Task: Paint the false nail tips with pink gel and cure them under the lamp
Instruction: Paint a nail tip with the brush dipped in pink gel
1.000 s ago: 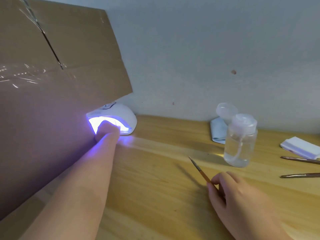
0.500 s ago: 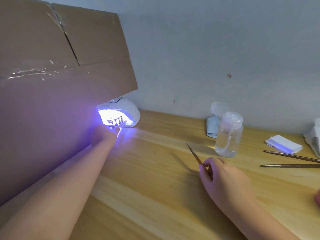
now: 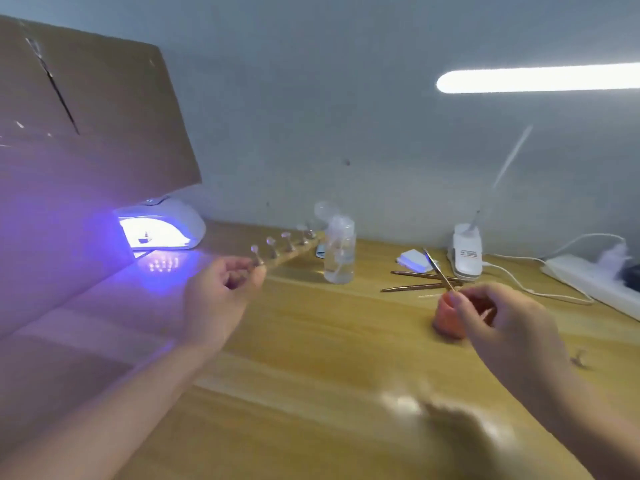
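Your left hand [image 3: 221, 292] is curled around the near end of a thin wooden strip [image 3: 294, 252], lifted off the table and angled away toward the wall. Five little false nail tips [image 3: 270, 241] stand on short stems along it, glossy and pale; it's too blurry to tell if they're pink. The strip sits well clear of the curing lamp [image 3: 162, 225], a smooth white dome glowing violet-white at its mouth, tucked against a big sheet of brown cardboard [image 3: 90, 133]. The purple light spills onto the honey-coloured wooden table [image 3: 311, 341].

Your right hand [image 3: 498, 320] pinches a slim brush [image 3: 438, 268], which slants up and back. Just behind your fingers there's a squat pink pot [image 3: 446, 320], probably the gel, partly hidden.

Further back you've got a clear plastic pump bottle [image 3: 339, 254] with liquid in it, two more thin brushes [image 3: 419, 282] lying crossed, a small white pad stack [image 3: 414, 259], and a white power strip [image 3: 588, 282] with its cable.
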{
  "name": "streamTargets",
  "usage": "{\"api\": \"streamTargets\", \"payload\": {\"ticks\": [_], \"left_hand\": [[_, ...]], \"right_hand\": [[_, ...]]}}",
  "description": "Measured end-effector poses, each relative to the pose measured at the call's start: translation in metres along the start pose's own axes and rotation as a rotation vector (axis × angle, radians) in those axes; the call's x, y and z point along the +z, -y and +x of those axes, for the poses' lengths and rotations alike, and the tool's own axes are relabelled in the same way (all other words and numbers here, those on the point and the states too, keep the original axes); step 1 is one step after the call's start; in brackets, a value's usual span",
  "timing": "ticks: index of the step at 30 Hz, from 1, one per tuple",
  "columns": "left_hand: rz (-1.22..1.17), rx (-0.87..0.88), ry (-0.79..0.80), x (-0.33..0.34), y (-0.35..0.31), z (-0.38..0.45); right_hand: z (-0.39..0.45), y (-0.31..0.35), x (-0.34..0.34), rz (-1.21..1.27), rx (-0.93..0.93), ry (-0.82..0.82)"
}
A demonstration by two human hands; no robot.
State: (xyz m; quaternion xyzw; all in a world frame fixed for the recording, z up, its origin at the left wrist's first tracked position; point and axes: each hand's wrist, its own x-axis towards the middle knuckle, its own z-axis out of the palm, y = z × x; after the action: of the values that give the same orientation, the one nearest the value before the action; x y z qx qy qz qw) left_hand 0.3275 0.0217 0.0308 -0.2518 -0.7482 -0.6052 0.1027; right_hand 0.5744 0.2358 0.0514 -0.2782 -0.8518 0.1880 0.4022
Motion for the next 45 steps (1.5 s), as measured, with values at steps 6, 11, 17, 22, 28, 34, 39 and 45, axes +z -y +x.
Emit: {"api": "streamTargets", "payload": {"ticks": [6,11,17,22,28,34,39,45], "left_hand": [[-0.254,0.036,0.384,0.111,-0.052,-0.060],[-0.147,0.081,0.599,0.147,-0.047,-0.083],[0.249,0.256,0.664,0.151,-0.042,-0.092],[0.529,0.450,0.578,0.144,-0.050,-0.098],[0.345,0.673,0.405,0.124,-0.057,-0.109],[0.269,0.804,0.565,0.122,-0.065,-0.124],[0.214,0.751,0.713,0.123,-0.066,-0.133],[0.111,0.719,0.682,0.129,-0.063,-0.133]], "right_hand": [[-0.009,-0.080,-0.040,0.097,0.279,-0.166],[-0.011,-0.113,-0.041,0.138,0.376,-0.223],[-0.011,-0.108,-0.027,0.148,0.326,-0.165],[-0.014,-0.092,-0.022,0.140,0.281,-0.111],[-0.024,-0.071,-0.019,0.175,0.104,-0.096],[-0.035,-0.050,-0.009,0.182,-0.016,-0.035],[-0.044,-0.040,-0.005,0.173,-0.109,0.018],[-0.047,-0.034,-0.004,0.238,-0.207,0.018]]}}
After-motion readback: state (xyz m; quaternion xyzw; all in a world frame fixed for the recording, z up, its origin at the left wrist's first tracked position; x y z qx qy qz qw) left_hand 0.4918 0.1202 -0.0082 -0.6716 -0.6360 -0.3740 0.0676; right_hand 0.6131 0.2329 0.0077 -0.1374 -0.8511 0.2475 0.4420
